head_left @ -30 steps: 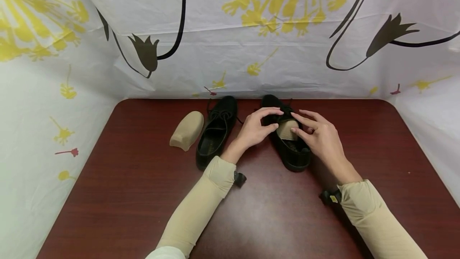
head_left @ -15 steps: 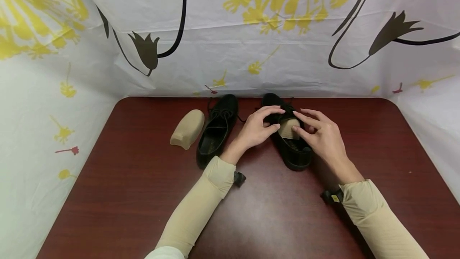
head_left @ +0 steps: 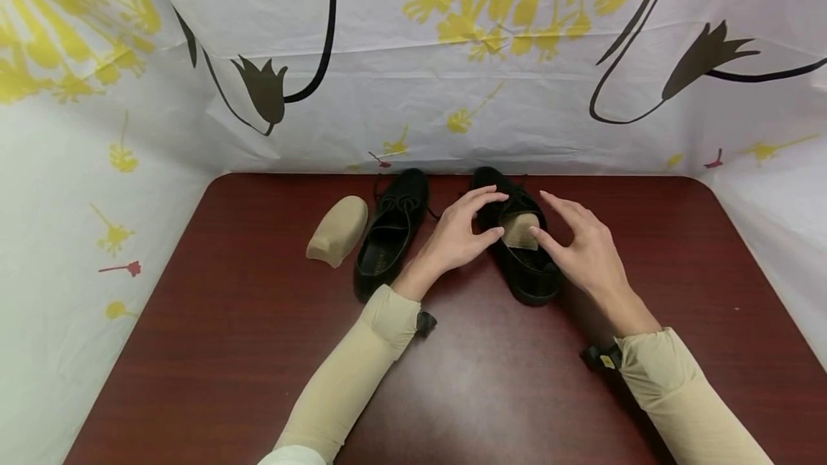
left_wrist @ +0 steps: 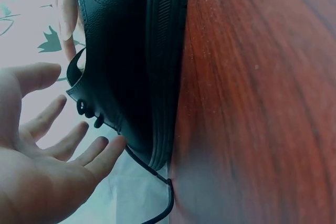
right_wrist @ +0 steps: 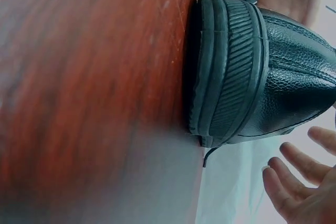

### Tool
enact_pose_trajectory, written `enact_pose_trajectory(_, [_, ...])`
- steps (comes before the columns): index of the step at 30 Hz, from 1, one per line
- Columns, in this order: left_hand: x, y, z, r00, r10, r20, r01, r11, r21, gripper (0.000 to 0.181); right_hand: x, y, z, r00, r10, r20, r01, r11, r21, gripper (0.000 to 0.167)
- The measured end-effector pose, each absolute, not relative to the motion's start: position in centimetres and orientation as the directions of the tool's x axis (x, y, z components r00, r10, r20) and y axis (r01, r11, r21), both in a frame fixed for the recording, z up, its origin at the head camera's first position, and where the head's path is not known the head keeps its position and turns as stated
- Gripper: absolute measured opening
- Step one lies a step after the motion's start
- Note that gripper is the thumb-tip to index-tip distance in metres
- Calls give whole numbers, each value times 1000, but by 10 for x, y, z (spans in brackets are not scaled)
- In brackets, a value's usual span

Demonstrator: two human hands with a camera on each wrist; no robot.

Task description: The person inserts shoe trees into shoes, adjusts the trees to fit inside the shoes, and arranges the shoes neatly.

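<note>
A black lace-up shoe (head_left: 530, 285) stands on the table at the back, right of centre, toe away from me. A beige moulded shoe insert (head_left: 520, 229) sits in its opening, the front part hidden under the tongue. My left hand (head_left: 460, 234) hovers at the shoe's left side, fingers and thumb spread, holding nothing. On the other side my right hand (head_left: 586, 253) is spread too, its thumb tip near the insert; contact cannot be told. In the left wrist view the shoe's black leather side (left_wrist: 118, 51) fills the middle. The right wrist view has the ridged heel (right_wrist: 236, 72).
Left of my left hand stands a second black shoe (head_left: 381, 257) with tied laces. Another beige insert (head_left: 339, 229) lies beside it. A white patterned cloth (head_left: 388, 77) hangs behind the brown table (head_left: 484, 379).
My right hand's fingers have spread and drawn back to the right from the shoe. The left hand's fingers have opened slightly. The insert stays in the shoe.
</note>
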State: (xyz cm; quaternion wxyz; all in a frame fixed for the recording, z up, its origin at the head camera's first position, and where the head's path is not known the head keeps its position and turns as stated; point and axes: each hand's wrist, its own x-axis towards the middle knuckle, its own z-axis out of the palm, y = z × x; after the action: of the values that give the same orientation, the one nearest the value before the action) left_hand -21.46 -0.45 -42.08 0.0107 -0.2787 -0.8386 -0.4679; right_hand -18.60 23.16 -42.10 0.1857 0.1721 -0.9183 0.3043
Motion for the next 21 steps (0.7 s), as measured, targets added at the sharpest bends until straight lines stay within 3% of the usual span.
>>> enact_pose_trajectory(13, [-207,-8,-415,-827,514,228,485,448,751,54,-177,227,-410,-897,-233,377,-416,733,-538,59])
enact_pose_trajectory(21, [-200,-12,-405,-819,520,244,523,498,692,55,-170,218,-397,-871,-293,394,-472,719,-510,62])
